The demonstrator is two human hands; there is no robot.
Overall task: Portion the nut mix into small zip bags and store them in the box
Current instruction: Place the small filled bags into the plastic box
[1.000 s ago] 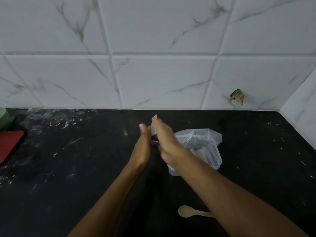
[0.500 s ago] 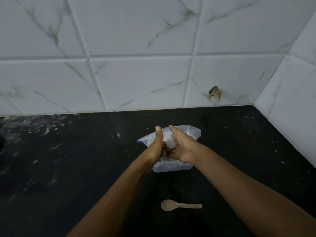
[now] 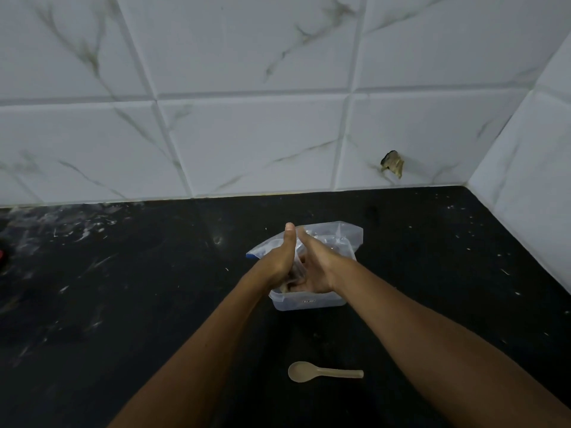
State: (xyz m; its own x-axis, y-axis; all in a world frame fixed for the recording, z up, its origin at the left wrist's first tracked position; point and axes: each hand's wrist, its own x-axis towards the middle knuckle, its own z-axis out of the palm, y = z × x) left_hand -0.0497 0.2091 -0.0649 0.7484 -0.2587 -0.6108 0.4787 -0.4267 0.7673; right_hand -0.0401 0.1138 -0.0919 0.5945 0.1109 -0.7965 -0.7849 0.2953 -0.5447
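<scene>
Two hands are meeting over the box point(image 3: 309, 302), and we are working there with both. Our left hand point(image 3: 279, 261) is standing edge-on with its thumb pointing up, and our right hand point(image 3: 313, 273) is lying against it, palm turned inward. Between the palms we are pressing a small bag point(image 3: 296, 268) with dark nuts inside; the fingers of both hands are lying hidden behind it, so we cannot tell how tightly they are curling, only that they are holding the bag. A bigger clear bag point(image 3: 335, 237) with a blue strip at its left corner is spreading behind the hands, over the far side of the box. The box is sitting on the black surface point(image 3: 123, 304), near the tiled wall point(image 3: 247, 134). A pale spoon point(image 3: 321, 371) is lying on the surface nearer us, well apart from the box, bowl to the left.
</scene>
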